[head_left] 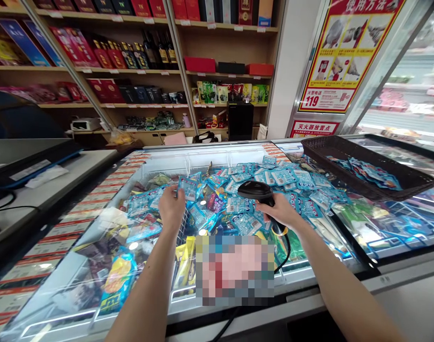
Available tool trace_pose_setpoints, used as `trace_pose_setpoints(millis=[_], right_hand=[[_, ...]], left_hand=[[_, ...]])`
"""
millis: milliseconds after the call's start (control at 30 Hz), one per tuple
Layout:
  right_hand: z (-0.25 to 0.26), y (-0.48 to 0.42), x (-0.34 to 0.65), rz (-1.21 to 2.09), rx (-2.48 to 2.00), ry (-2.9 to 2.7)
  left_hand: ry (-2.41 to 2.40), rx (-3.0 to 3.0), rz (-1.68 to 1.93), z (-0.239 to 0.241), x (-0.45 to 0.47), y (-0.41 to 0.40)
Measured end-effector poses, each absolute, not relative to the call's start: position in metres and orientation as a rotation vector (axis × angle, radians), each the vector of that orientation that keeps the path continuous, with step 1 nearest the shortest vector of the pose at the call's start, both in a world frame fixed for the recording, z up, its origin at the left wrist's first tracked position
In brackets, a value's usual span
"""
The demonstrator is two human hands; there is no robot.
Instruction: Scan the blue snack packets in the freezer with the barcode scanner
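Observation:
My left hand [171,205] pinches a small blue packet [189,189] by its left edge and holds it up. My right hand [279,210] is wrapped round the grip of a black barcode scanner [255,189], whose head points left toward that packet. A black cable [288,249] hangs from the scanner's grip. Under and behind both hands, many similar blue packets [281,176] lie in a loose spread, several with barcodes facing up. They rest on the glass top of a chest freezer [202,151].
A dark woven basket [412,183] at the right holds more packets. Frozen goods, such as a blue and yellow bag [119,280], show through the glass. A counter with a dark device [27,159] stands at left. Stocked shelves [131,71] line the back. A blurred patch covers the lower middle.

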State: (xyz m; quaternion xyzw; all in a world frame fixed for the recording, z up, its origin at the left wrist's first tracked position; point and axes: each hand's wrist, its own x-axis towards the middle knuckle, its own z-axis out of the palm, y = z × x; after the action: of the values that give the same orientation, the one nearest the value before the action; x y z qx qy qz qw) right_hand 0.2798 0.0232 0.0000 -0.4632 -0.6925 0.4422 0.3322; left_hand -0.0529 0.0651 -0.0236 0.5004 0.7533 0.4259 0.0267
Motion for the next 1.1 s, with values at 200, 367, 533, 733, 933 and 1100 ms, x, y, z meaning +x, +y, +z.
trace_pose_setpoints(millis=[200, 367, 533, 733, 933, 1100], right_hand=[[0.001, 0.023, 0.28, 1.171, -1.223, -1.796], [0.001, 0.022, 0.279, 1.168, -1.232, -1.798], [-0.001, 0.023, 0.28, 1.183, -1.225, -1.793], [-0.004, 0.025, 0.28, 1.205, -1.23, -1.795], [-0.002, 0.024, 0.28, 1.209, -1.249, -1.787], [0.001, 0.024, 0.279, 1.246, -1.211, -1.768]], left_hand=[[2.802, 1.647, 1.172, -0.025, -0.066, 0.042], [2.622, 2.173, 0.914, -0.024, -0.049, 0.037], [2.554, 2.261, 0.663, -0.032, -0.051, 0.044], [2.671, 2.138, 0.674, -0.04, -0.064, 0.045], [2.517, 2.139, 0.867, -0.037, -0.059, 0.05], [1.723, 2.236, 0.894, -0.024, -0.021, 0.06]])
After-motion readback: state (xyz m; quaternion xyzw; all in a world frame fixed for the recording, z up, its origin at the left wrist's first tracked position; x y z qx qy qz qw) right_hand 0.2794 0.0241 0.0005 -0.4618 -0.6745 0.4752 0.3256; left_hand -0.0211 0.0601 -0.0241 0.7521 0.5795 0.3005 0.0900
